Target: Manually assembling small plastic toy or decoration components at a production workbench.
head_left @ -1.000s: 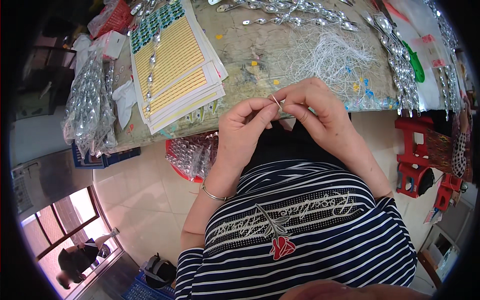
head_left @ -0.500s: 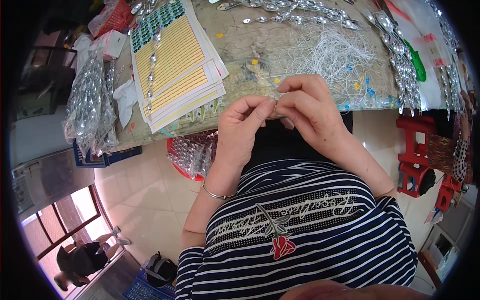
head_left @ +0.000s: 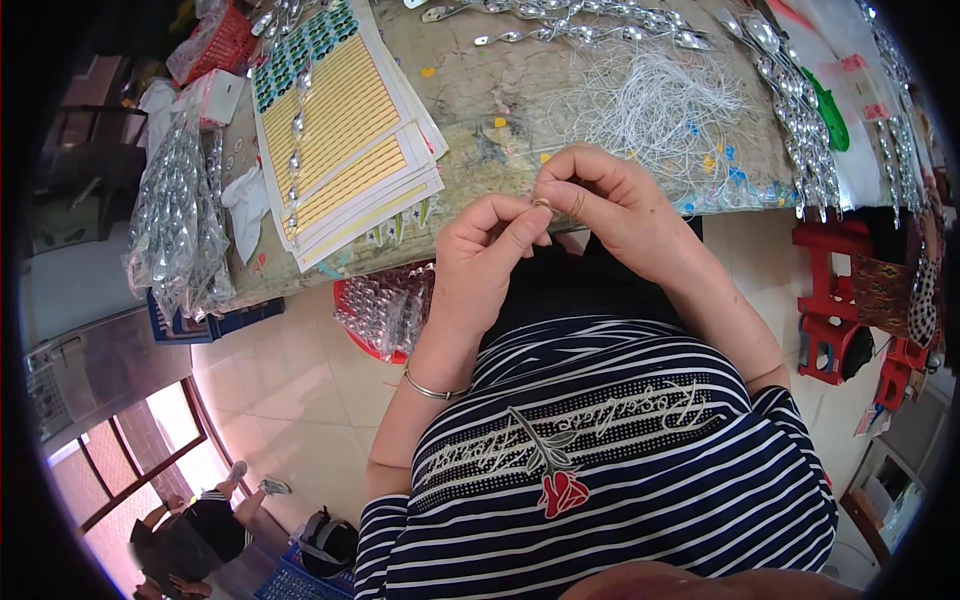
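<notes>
Just over the table's near edge, my left hand (head_left: pixel 478 262) and my right hand (head_left: pixel 625 212) meet at the fingertips. A small ring-shaped piece (head_left: pixel 542 203), too small to make out well, shows between them. My left thumb and forefinger are pinched on it. The right thumb and forefinger are pressed together right beside it; whatever they hold is hidden. Beyond the right hand lies a loose tangle of white strings (head_left: pixel 660 105). To the left of my hands, printed sticker sheets (head_left: pixel 335 120) are stacked with a silver twisted strip (head_left: pixel 296 150) on top.
Silver twisted strips (head_left: pixel 600 38) lie at the table's far side, more (head_left: pixel 795 110) at the right by a green tool (head_left: pixel 832 115). Bagged strips (head_left: pixel 180 215) hang over the left edge. Below stand a red basin (head_left: pixel 375 345) and red stools (head_left: pixel 830 270). A person (head_left: pixel 195 545) is lower left.
My right hand has shifted slightly left, its thumb and forefinger closing together by the left fingertips. The ring-shaped piece now shows. The person at lower left has moved a little.
</notes>
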Available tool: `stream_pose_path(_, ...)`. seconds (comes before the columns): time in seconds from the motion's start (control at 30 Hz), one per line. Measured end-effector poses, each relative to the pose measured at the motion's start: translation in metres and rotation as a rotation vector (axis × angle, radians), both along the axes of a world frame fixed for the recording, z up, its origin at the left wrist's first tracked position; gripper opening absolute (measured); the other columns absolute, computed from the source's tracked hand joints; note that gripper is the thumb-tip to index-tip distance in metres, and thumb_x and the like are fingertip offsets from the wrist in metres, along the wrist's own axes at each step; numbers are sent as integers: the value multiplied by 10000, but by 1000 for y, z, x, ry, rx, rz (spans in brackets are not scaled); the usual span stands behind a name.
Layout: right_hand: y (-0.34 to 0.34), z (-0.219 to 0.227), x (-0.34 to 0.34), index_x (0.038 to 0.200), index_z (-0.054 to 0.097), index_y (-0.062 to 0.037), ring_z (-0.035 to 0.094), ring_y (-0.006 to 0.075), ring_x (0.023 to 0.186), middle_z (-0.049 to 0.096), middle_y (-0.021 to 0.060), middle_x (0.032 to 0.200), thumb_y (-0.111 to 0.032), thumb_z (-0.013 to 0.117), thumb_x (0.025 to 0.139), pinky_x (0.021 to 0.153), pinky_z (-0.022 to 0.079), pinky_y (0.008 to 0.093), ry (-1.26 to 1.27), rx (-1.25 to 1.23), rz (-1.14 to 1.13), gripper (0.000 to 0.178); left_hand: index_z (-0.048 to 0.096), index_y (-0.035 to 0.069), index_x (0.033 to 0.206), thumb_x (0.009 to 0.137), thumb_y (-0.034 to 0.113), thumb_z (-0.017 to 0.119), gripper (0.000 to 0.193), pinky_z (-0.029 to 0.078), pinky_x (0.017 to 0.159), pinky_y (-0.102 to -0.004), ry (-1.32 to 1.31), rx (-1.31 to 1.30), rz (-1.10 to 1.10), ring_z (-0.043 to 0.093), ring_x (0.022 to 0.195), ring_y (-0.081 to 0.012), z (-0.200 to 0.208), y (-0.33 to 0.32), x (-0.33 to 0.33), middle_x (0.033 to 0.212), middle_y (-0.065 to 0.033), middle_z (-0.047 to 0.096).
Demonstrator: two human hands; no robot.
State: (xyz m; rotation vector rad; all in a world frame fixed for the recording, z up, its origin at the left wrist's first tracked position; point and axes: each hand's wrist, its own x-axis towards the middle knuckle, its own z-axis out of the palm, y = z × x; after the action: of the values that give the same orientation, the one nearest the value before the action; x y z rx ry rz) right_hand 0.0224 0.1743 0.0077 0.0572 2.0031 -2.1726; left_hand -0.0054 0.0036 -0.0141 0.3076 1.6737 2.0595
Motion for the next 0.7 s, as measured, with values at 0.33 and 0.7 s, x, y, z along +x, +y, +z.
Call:
stream_pose_path(0.33,0,-4,-5,906,647,-13,550,105,841,574,16,912,-104,594,892,778,438,245,70,32,-111,106,649,23,886,860,78,645,61,419,642,-184,-66,82,23,540,701,-52,1,-3,0,769,-7,625)
stream_pose_path(0.7,1,3,12,921,659,-26,557,118,747,572,35,837,-61,628,854,671,437,236,367,391,-115,83,638,-1,880,856,28,638,37,433,672,-180,133,-49,61,546,732,-34,-2,-3,1,811,5,621)
